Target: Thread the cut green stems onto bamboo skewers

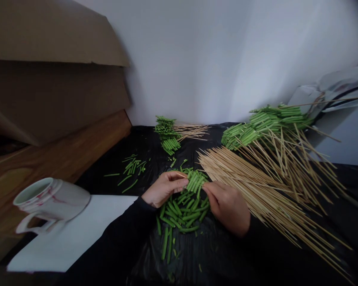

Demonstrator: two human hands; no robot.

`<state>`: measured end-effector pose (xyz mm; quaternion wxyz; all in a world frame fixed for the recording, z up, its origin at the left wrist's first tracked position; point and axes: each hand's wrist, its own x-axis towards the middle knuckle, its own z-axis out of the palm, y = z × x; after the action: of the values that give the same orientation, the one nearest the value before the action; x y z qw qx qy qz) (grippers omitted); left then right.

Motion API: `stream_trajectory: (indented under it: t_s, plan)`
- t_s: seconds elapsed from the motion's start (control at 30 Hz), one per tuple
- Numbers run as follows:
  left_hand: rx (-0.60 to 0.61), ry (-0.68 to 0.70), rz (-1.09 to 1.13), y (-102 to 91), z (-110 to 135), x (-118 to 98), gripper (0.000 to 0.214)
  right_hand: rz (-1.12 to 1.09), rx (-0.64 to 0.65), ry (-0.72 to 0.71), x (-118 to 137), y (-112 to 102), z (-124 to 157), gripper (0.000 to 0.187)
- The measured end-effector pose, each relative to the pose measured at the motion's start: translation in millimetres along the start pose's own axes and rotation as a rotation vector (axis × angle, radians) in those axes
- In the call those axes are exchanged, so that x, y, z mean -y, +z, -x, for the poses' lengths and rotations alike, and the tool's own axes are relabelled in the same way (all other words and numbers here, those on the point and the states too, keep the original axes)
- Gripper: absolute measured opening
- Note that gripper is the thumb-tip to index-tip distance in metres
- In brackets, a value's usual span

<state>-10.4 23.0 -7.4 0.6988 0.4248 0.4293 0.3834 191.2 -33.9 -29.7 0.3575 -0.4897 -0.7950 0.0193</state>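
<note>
Between my hands is a skewer of cut green beans [195, 181], the pieces lined up side by side. My left hand [166, 188] is closed on its left end, where a bit of bamboo stick shows above the thumb. At the right end, my right hand [229, 204] pinches with thumb and forefinger; whether it grips the stick or a bean piece is hard to see. Just below lies a loose heap of cut green beans [181, 216]. A large bundle of bare bamboo skewers [250, 186] spreads out to the right of my right hand.
Finished-looking bean skewers [170, 137] are stacked at the back, with a bigger stack [265, 123] at back right. Bean scraps [133, 167] lie left on the black plastic sheet [107, 174]. A white mug [56, 198] stands on white paper [107, 210], near a cardboard box [59, 91].
</note>
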Motion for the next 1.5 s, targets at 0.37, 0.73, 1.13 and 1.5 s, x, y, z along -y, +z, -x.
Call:
stream_trajectory:
  t_s: [0.37,0.73,1.13,1.5]
  plan:
    - [-0.311,0.289,-0.251,-23.7,-10,-16,0.026,0.09,-0.083,0.037,-20,-8,-5,0.024]
    - [-0.374,0.544,-1.043,-38.7,-17,-5,0.027,0.11,-0.075,0.045,-22,-9,-7,0.027]
    - [-0.192,0.735,-1.417,-26.4,-12,4,0.016,0.087,-0.094,0.027,-19,-7,-6,0.025]
    - [-0.325,0.704,-1.038,-22.9,-9,-4,0.014,0.077,-0.101,0.031,-19,-8,-6,0.026]
